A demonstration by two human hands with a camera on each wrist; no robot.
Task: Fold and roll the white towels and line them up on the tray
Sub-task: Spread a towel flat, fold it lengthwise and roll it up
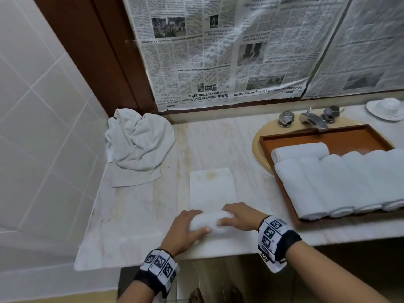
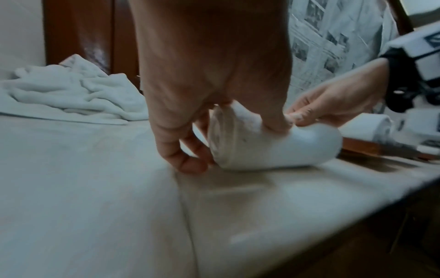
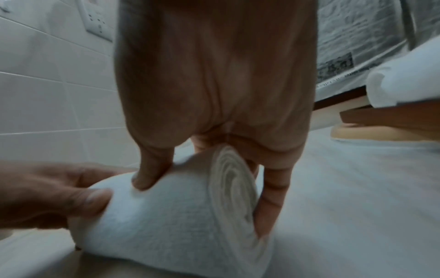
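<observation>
A folded white towel (image 1: 212, 189) lies on the marble counter, its near end wound into a roll (image 1: 211, 220). My left hand (image 1: 185, 228) curls over the roll's left end (image 2: 221, 139), thumb on the near side. My right hand (image 1: 239, 217) grips the right end (image 3: 228, 180), thumb on top and fingers behind. Several rolled white towels (image 1: 341, 182) lie side by side in the brown wooden tray (image 1: 323, 134), with one more (image 1: 301, 150) crosswise behind them. A heap of loose white towels (image 1: 137, 145) sits at the counter's back left corner.
The tray rests over a beige sink (image 1: 260, 145) with a chrome tap (image 1: 310, 119). A white cup and saucer (image 1: 385, 108) stands at the back right. Newspaper (image 1: 229, 47) covers the wall behind. White tiles (image 1: 39, 106) close off the left side. The counter edge (image 1: 196, 256) runs just below my wrists.
</observation>
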